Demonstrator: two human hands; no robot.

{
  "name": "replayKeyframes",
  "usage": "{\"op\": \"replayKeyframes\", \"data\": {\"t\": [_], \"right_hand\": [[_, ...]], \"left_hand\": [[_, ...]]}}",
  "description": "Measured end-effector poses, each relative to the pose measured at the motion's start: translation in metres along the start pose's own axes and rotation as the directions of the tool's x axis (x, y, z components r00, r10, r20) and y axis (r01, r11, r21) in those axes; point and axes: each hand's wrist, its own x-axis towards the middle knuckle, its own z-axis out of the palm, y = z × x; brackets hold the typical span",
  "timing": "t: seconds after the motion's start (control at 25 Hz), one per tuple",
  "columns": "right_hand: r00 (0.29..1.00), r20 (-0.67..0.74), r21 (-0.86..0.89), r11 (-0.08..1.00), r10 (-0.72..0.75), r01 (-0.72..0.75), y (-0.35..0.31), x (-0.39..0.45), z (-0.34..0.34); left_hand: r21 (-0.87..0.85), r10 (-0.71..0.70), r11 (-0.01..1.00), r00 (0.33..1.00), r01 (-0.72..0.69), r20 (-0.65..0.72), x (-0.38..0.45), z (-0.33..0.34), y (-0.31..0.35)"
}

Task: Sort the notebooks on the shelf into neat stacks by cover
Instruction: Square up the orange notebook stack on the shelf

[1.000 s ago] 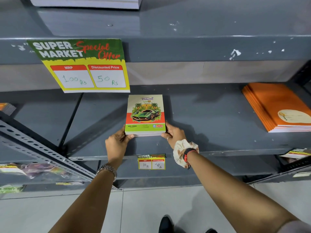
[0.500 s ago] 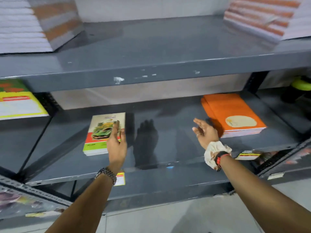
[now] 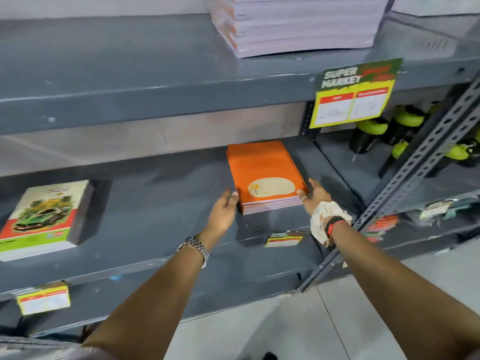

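Note:
A stack of orange notebooks with an oval label lies on the grey middle shelf, slightly right of centre. My left hand touches the stack's left front corner with fingers apart. My right hand presses against its right front corner, fingers apart, a cloth scrunchie and red band on the wrist. Neither hand grips the stack. A stack of green-car cover notebooks sits squared up at the far left of the same shelf, apart from both hands.
A tall stack of white-edged books stands on the upper shelf. A Super Market price sign hangs from that shelf's edge. Green and black items fill the bay to the right behind a perforated upright. Small price tags hang below.
Both hands let go of the green-car stack and moved right to the orange stack, now flanking its front corners. The view swung right with them.

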Motion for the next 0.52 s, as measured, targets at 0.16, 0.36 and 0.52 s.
{"op": "replayKeyframes", "data": {"t": [0.16, 0.36, 0.52], "right_hand": [[0.994, 0.092, 0.066, 0.996, -0.059, 0.053, 0.011, 0.01, -0.001], [0.994, 0.042, 0.047, 0.994, -0.104, 0.102, 0.021, 0.019, -0.002], [0.984, 0.034, 0.01, 0.985, -0.173, 0.172, 0.027, 0.02, -0.002]], "left_hand": [[0.109, 0.028, 0.994, 1.0, -0.027, -0.01, 0.015, 0.024, -0.007], [0.228, 0.047, 0.973, 0.996, -0.027, -0.082, 0.017, 0.036, -0.011], [0.263, 0.093, 0.963, 0.988, -0.059, -0.119, 0.014, 0.039, -0.007]]}}
